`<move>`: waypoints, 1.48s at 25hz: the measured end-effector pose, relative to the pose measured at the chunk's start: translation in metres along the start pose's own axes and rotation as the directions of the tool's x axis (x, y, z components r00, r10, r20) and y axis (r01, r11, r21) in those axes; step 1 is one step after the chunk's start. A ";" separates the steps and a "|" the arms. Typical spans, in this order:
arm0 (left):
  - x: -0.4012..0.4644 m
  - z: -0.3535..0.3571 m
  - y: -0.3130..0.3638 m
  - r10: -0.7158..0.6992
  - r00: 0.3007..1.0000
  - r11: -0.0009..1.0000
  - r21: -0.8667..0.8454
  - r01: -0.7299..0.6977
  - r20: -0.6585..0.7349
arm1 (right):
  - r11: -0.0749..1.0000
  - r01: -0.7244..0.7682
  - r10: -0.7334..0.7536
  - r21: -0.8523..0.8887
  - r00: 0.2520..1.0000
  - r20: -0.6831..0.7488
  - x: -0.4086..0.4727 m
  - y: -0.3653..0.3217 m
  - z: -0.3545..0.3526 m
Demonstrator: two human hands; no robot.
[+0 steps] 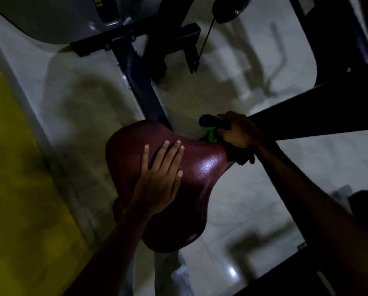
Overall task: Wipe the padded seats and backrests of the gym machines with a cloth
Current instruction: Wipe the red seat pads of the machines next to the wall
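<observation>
Right now the left hand [157,180] lies flat, fingers straight, on the maroon padded seat [191,184], bracing it and holding nothing. The right hand [238,133] sits at the seat's far-right edge, clenched around a black-and-green spray bottle [210,127] with a dark cloth [240,154] bunched beneath the palm. The seat's long axis runs from near the person away toward the dark frame post [144,86], so the unwiped pad lies leftward and nearer from the cloth hand. I judge the right hand does the wiping. Glossy pale floor tiles [264,199] surround the machine in a dim room
</observation>
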State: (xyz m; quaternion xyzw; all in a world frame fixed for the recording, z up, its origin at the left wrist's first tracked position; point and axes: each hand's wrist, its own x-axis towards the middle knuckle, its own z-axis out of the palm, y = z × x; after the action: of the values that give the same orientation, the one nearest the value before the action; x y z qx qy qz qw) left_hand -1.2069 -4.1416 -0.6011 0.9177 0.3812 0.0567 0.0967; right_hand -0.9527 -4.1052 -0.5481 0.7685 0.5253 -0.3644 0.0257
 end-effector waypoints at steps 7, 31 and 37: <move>0.000 0.003 0.000 0.013 1.000 0.999 0.035 -0.013 -0.004 | 0.717 -0.348 0.556 0.604 0.808 -0.195 -0.074 0.029 0.050; 0.078 -0.362 0.059 0.478 0.861 0.814 -0.281 -0.509 -0.175 | 0.839 0.033 0.390 0.543 0.658 -0.644 -0.326 -0.166 -0.149; 0.096 -0.408 0.098 0.585 0.776 0.734 -0.253 -0.631 -0.235 | 0.858 0.089 0.398 0.506 0.507 -0.764 -0.386 -0.150 -0.186</move>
State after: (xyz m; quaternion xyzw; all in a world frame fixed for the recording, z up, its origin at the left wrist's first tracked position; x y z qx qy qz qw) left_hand -1.1440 -4.0863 -0.1790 0.9573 0.0511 0.2099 0.1922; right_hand -1.0482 -4.2642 -0.1334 0.8718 0.2867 -0.0570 -0.3932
